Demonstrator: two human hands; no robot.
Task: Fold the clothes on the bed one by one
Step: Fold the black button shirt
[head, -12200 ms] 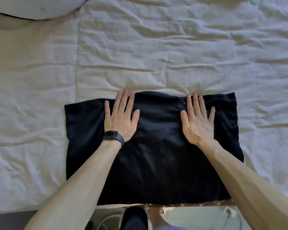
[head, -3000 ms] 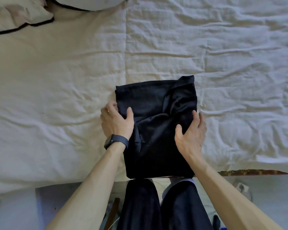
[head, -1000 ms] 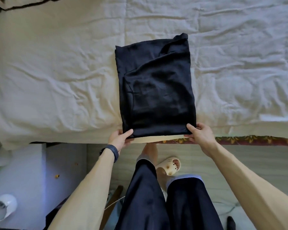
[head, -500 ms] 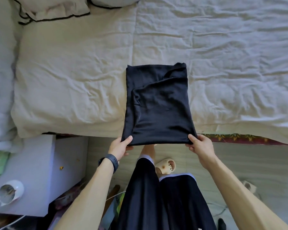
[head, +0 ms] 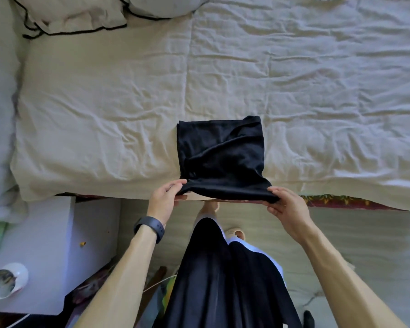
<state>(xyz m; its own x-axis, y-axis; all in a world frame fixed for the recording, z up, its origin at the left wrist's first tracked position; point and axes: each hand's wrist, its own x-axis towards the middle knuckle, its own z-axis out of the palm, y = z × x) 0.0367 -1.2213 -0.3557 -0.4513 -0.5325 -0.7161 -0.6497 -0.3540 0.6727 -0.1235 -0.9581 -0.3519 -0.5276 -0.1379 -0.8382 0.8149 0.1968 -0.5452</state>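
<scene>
A black garment (head: 220,152), folded into a narrow rectangle, lies at the near edge of the bed (head: 104,110). Its near end is lifted off the sheet and curls up toward me. My left hand (head: 165,200), with a dark watch on the wrist, pinches the near left corner. My right hand (head: 287,209) pinches the near right corner. The far end of the garment rests flat on the wrinkled white sheet, with a loose fold at its far right corner.
Pillows (head: 74,15) lie at the far left of the bed. A white bedside cabinet (head: 45,245) stands at the lower left, with a white cup-like object (head: 6,281) on it. My dark trousers (head: 223,280) and a sandal (head: 234,233) show below.
Both hands have raised the garment's near edge higher off the bed edge, so the visible length looks shorter. Over the earlier frames the wide black cloth was folded into this narrow rectangle.
</scene>
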